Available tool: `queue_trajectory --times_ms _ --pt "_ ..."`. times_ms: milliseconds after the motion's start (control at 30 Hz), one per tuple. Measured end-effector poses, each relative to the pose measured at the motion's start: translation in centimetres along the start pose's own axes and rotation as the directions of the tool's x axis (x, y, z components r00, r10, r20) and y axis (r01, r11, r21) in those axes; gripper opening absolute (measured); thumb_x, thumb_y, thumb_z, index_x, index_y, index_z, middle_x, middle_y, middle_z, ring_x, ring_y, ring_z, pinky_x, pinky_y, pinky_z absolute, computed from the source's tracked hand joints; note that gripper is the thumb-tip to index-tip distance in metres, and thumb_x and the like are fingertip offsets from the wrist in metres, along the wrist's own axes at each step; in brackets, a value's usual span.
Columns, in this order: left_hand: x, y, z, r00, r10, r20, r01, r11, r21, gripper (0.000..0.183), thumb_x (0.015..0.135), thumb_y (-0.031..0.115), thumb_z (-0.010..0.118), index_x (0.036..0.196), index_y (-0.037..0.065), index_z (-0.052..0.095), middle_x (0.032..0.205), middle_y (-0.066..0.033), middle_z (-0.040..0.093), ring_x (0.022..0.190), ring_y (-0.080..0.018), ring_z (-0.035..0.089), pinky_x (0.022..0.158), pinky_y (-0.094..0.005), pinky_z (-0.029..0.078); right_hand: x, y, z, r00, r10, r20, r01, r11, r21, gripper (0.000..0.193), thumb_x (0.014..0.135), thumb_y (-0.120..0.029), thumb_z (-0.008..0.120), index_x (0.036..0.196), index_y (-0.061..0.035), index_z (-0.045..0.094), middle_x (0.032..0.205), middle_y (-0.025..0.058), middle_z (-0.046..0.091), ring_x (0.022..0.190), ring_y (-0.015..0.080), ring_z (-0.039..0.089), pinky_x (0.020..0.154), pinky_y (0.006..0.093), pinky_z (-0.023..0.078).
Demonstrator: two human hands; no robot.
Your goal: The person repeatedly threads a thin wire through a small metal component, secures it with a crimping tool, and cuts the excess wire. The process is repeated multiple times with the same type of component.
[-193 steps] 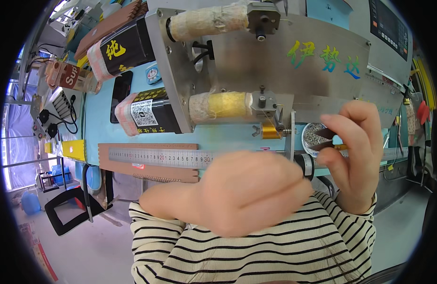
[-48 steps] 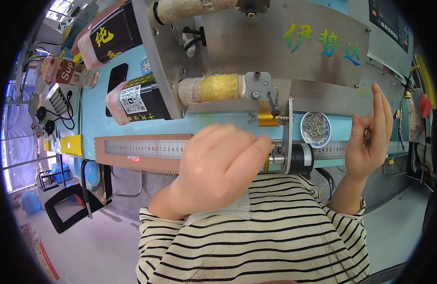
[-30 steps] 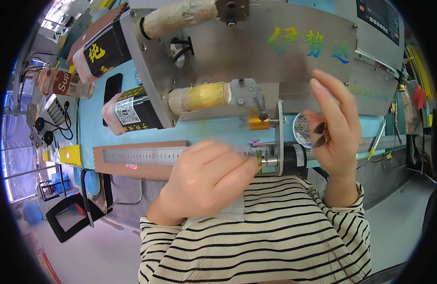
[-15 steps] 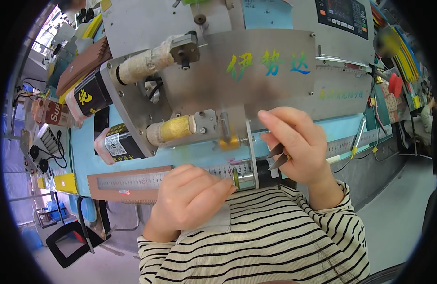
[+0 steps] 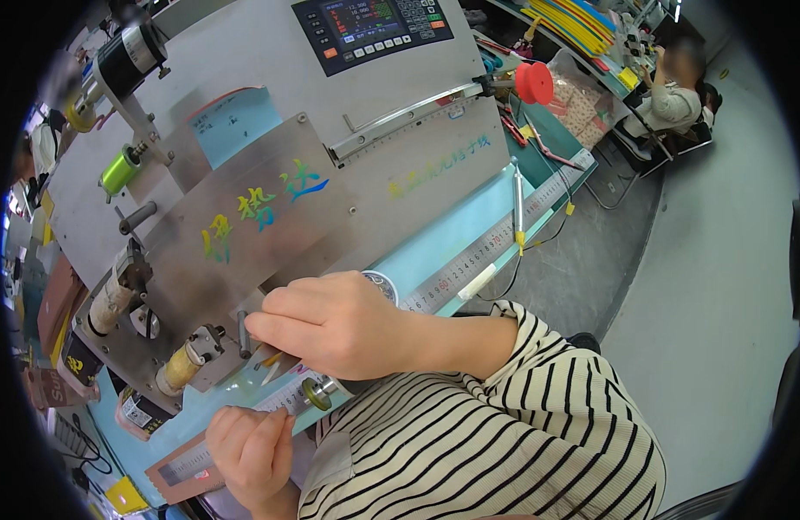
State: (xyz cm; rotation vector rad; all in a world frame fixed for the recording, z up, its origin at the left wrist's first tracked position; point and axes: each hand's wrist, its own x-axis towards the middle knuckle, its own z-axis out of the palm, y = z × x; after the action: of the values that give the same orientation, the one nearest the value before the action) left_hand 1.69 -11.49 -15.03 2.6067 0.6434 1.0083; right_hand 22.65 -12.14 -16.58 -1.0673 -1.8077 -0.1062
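Over the front of a metal machine (image 5: 261, 199), my right hand (image 5: 339, 325) is closed, its thumb and forefinger pinched at a short steel rod (image 5: 244, 334). A brass part (image 5: 274, 357) shows just under those fingers. The snips it held a moment ago are hidden, so I cannot tell what is in its grip. Nearer my body, my left hand (image 5: 252, 451) is pinched shut above a steel ruler (image 5: 283, 399); whatever sits between its fingertips is too small to make out. A small wheel with an olive-green rim (image 5: 317, 393) stands between both hands, apart from the left fingertips.
Two wrapped rollers, a white one (image 5: 112, 303) and a yellow one (image 5: 179, 373), jut from the machine at left. A control panel (image 5: 374, 30) and red knob (image 5: 534, 83) are farther back. A pen-like tool (image 5: 518, 208) lies on the right. Another person (image 5: 673, 100) sits far right.
My view has swung to the right. My right hand has moved leftward to the rod, and the snips are out of sight. My left hand has drawn away from the green-rimmed wheel.
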Motion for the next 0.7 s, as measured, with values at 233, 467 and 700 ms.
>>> queue_trajectory --times_ms 233,467,700 --pt "-0.4 -0.1 -0.5 0.998 0.037 0.050 -0.036 0.999 -0.031 0.026 0.058 0.004 0.076 0.081 0.003 0.064 0.061 -0.0035 0.055 0.052 -0.0217 0.050 0.051 -0.0338 0.036 -0.1 -0.1 0.7 1.000 0.010 -0.009 -0.010 1.000 0.019 0.041 0.059 -0.006 0.069 0.099 -0.0031 0.062 0.088 0.0044 0.060 0.066 0.0186 0.060 0.050 0.0304 0.048" --pt "-0.7 0.0 -1.8 0.996 -0.009 0.084 0.008 1.000 0.009 0.025 0.069 0.027 0.077 0.077 0.005 0.066 0.062 -0.0027 0.057 0.052 -0.0212 0.052 0.051 -0.0323 0.038 0.0 0.7 -0.5 0.997 0.062 -0.047 -0.061 0.998 0.012 0.058 0.066 0.008 0.069 0.123 0.0013 0.057 0.116 0.0166 0.061 0.088 0.0245 0.067 0.068 0.0287 0.059" --pt "-1.9 -1.8 -3.4 0.974 -0.161 -0.159 0.164 0.987 0.001 0.024 0.073 0.025 0.077 0.082 0.004 0.067 0.065 -0.0054 0.061 0.053 -0.0207 0.054 0.052 -0.0308 0.043 -0.8 0.2 -1.2 0.998 0.038 -0.054 -0.041 0.998 -0.046 0.052 0.070 0.009 0.065 0.122 0.0041 0.059 0.124 0.0189 0.059 0.091 0.0254 0.067 0.064 0.0254 0.055"
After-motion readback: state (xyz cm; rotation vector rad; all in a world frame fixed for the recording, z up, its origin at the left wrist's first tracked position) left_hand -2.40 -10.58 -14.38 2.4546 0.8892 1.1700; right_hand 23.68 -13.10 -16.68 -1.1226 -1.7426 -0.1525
